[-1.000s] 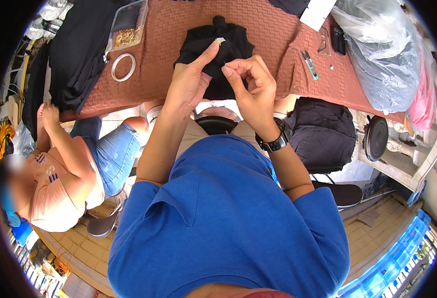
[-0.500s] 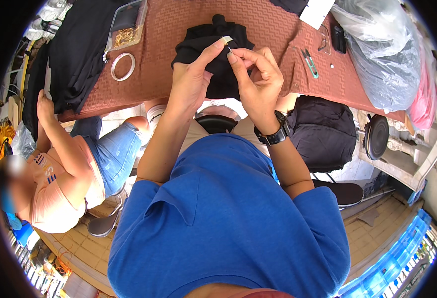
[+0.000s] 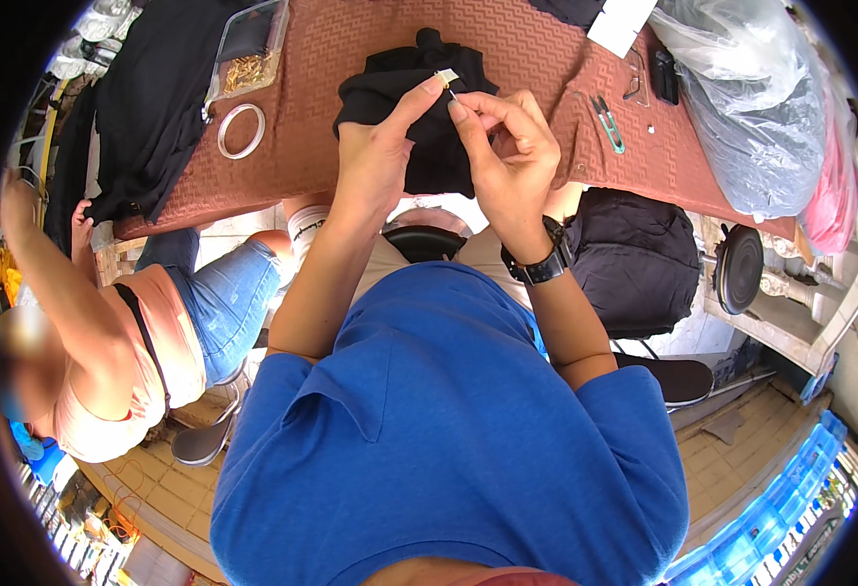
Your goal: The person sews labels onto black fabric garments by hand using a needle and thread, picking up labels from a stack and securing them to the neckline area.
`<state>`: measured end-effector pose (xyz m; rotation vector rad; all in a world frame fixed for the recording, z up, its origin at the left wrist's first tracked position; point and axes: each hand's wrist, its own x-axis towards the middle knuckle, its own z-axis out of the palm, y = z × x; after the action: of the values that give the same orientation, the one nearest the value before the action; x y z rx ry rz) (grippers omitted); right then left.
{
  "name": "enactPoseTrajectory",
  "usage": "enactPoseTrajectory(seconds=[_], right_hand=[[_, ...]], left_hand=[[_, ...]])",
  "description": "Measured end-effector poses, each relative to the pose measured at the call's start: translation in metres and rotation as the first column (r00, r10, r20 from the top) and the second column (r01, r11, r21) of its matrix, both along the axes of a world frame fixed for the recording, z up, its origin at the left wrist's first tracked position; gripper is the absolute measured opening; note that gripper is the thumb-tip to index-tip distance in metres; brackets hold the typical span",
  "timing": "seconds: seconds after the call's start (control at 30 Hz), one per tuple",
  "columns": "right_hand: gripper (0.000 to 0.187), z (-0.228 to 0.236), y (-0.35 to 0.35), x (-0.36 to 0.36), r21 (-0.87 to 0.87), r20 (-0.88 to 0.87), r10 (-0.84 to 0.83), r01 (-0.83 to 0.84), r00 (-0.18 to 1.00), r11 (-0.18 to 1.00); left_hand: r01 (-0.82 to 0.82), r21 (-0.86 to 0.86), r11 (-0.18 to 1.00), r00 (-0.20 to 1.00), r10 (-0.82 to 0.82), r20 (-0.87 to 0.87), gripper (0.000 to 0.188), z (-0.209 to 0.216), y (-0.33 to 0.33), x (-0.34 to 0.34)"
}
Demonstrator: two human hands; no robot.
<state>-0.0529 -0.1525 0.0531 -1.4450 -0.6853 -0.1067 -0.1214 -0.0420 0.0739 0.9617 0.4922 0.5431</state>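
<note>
Over brown cloth [image 3: 302,146], left hand [image 3: 378,156] pinches black fabric [image 3: 378,95] and unreadable tag [image 3: 449,75].

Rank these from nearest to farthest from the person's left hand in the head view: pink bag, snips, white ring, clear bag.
From the left hand:
1. White ring: to its left, on the brown cloth.
2. Snips: to its right, past the right hand.
3. Clear bag: farther right.
4. Pink bag: far right, beyond the clear bag.
</note>
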Motion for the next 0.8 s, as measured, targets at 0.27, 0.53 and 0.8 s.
enactPoseTrajectory(seconds=[0.27,0.53,0.8], right_hand=[[0.014,0.0040,-0.0015,0.0002,-0.028,-0.010,0.024,-0.024,1.000,0.999],[0.013,0.0009,-0.0007,0.0013,-0.018,-0.040,0.025,-0.025,0.999,1.000],[0.012,0.0000,0.0001,0.0013,-0.003,-0.040,0.029,-0.030,0.999,1.000]], left_hand=[[-0.030,0.110,0.993,0.997,0.021,0.074,0.013,-0.0010,-0.0011,0.0022],[-0.045,0.099,0.994,0.996,0.037,0.075,0.014,-0.0020,-0.0024,0.0017],[-0.052,0.106,0.993,0.997,0.045,0.066,0.016,-0.0026,-0.0029,0.0009]])
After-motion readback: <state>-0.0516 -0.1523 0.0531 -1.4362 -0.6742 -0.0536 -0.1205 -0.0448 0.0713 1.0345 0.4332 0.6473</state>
